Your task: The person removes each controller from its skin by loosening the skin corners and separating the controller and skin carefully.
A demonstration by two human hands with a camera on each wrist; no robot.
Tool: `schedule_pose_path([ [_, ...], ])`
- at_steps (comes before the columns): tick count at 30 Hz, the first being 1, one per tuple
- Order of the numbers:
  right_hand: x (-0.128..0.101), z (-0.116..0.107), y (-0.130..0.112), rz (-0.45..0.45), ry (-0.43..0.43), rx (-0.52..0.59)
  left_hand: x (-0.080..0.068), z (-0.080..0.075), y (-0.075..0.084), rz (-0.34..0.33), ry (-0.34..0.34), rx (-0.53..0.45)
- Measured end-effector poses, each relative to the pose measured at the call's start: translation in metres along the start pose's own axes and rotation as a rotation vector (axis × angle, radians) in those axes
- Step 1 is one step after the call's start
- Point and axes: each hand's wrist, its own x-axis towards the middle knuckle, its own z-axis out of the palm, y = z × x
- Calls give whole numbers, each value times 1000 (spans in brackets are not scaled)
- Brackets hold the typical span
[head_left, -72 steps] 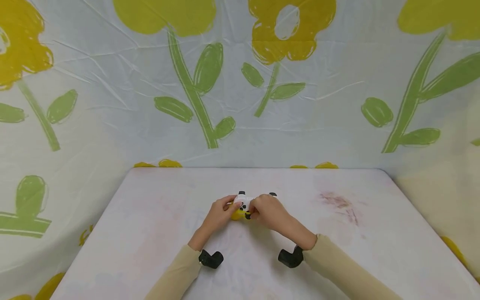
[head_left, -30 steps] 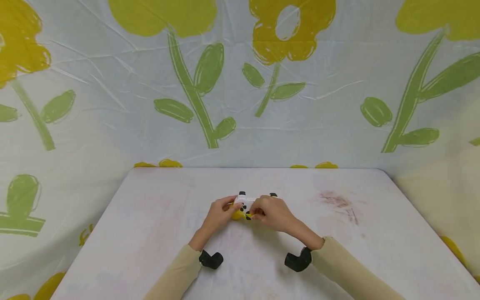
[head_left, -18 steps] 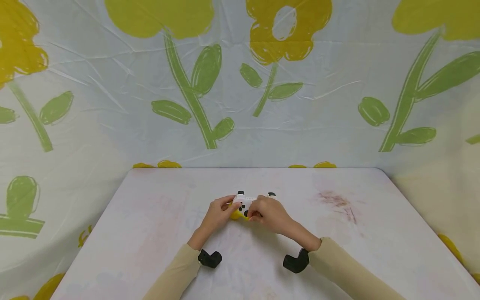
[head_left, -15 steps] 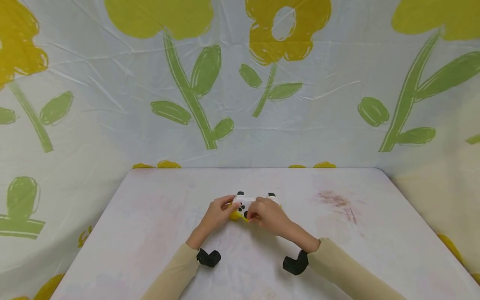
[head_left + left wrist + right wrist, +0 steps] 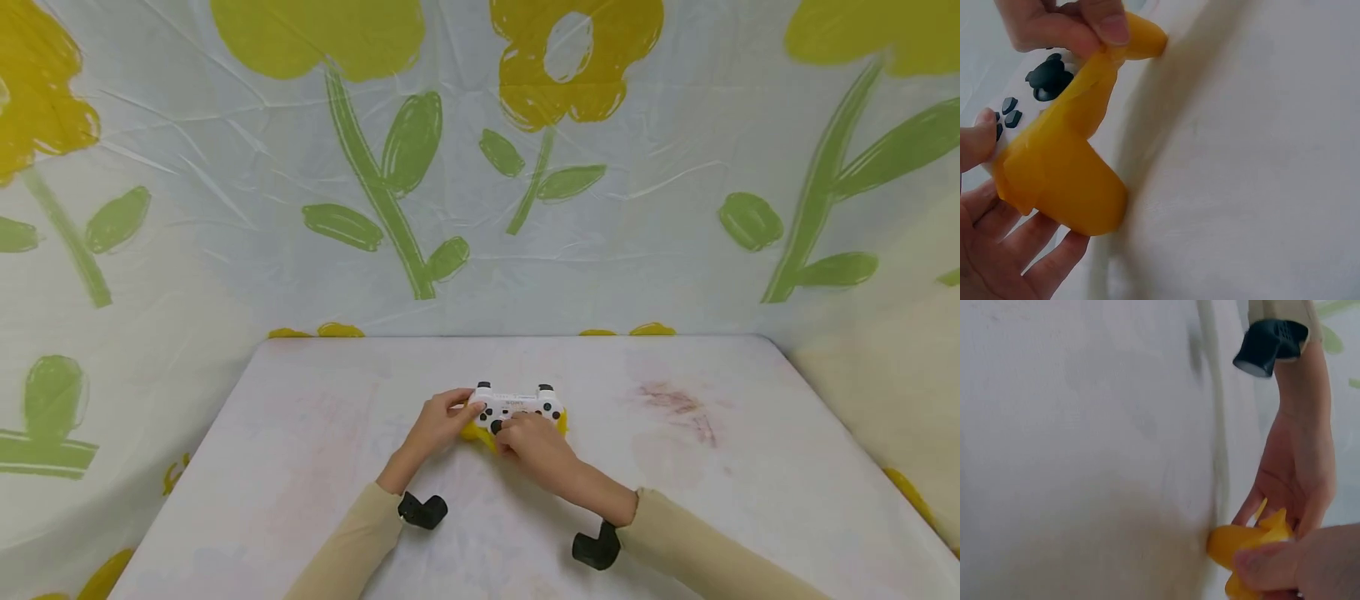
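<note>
A white game controller (image 5: 519, 405) with black buttons lies on the table in the head view, partly wrapped in a yellow silicone cover (image 5: 472, 432). My left hand (image 5: 459, 414) grips the controller's left handle, fingers curled under the cover (image 5: 1060, 181). My right hand (image 5: 506, 434) pinches the cover's near edge between thumb and fingers, stretching it off the white body (image 5: 1029, 78). From the right wrist, the cover (image 5: 1241, 540) shows beneath my thumb, with the left hand (image 5: 1294, 472) behind it. The controller's underside is hidden.
The pale table (image 5: 315, 450) has a faint reddish stain (image 5: 678, 407) to the right. A flower-print cloth (image 5: 480, 167) forms the wall behind and at both sides. Black wrist cameras (image 5: 422, 510) sit on both forearms.
My right hand has drawn back toward me, uncovering the controller's right half and buttons. It now pinches the yellow cover at the near edge. The left hand has stayed put.
</note>
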Motion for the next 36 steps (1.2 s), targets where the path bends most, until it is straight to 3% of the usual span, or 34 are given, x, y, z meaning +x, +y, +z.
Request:
schedule_pose_path([
  [3, -2, 0, -4, 44, -11, -79, 1, 4, -1, 7, 14, 1],
  [7, 2, -2, -4, 30, -39, -144, -2, 7, -2, 16, 43, -20],
  [13, 5, -12, 3, 44, -92, -27, -10, 9, -1, 8, 82, -85],
  [17, 4, -11, 7, 72, -47, -40, -11, 9, 0, 12, 127, -27],
  [22, 4, -7, 16, 155, 23, 11, -12, 9, 2, -48, 182, 39],
  [28, 3, -13, 29, 173, -14, 102, -15, 13, 8, -90, 166, 53],
  [32, -2, -24, 40, 221, -9, 261, -15, 12, 6, -120, 207, -20],
  [36, -13, -33, 59, 340, 117, 369, -14, 12, 1, -216, 286, -211],
])
